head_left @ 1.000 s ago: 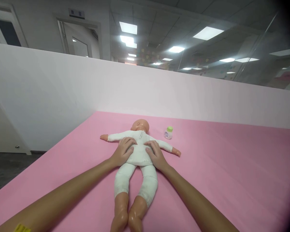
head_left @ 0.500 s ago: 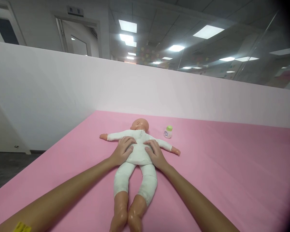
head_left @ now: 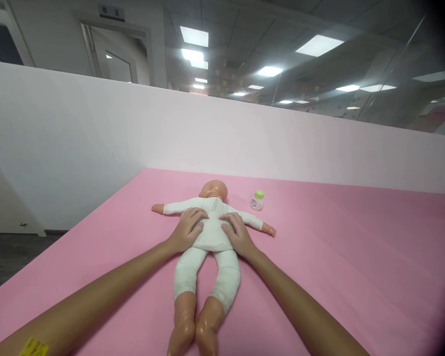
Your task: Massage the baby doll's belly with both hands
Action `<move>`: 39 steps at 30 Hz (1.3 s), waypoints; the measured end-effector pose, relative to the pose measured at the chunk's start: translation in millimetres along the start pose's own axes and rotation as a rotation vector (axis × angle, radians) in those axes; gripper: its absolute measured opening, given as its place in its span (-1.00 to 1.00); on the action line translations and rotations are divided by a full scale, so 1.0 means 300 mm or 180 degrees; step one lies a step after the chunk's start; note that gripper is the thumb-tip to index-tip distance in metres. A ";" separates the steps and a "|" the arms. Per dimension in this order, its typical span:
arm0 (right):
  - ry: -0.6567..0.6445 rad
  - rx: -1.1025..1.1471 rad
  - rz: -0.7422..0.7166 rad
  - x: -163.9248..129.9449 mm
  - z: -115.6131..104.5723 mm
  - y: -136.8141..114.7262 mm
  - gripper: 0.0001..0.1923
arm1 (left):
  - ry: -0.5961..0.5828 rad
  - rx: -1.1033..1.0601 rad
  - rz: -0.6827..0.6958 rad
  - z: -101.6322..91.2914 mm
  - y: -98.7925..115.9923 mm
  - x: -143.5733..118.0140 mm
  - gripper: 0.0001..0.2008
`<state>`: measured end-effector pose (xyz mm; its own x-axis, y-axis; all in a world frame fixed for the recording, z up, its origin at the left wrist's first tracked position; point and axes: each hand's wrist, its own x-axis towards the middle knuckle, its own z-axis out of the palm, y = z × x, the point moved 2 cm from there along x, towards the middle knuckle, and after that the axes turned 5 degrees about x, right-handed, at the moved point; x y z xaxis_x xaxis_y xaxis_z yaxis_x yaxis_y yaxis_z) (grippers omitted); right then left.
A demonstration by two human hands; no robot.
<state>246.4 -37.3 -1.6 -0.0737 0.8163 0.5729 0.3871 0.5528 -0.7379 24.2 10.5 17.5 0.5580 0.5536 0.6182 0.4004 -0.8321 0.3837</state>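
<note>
Head view, doll [head_left: 212, 239] aligned near-to-far, head [head_left: 214, 189] away, feet [head_left: 181, 336] nearest — both hands [head_left: 187, 231] spread on its torso [head_left: 212, 228]

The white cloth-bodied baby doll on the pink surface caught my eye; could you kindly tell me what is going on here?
A person is resting both bare hands on the torso of the white cloth-bodied baby doll, the left hand on one side and the right hand on the other. The doll lies flat with its arms spread on the pink flat surface. A small clear bottle with a green cap stands upright near its head, touched by neither hand.
</note>
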 end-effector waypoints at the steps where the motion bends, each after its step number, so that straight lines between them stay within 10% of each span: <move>1: -0.0002 -0.0006 -0.0003 0.000 0.000 0.000 -0.79 | -0.0007 -0.0001 -0.0003 0.000 0.000 0.000 -0.75; 39: -0.0027 -0.0047 -0.0014 0.000 -0.004 -0.006 -0.79 | -0.0055 0.0025 -0.0049 0.003 -0.005 0.002 -0.74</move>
<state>246.7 -38.5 0.1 -0.0834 0.8153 0.5730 0.4003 0.5540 -0.7300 24.4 12.2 16.7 0.5643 0.5669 0.6002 0.4147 -0.8232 0.3877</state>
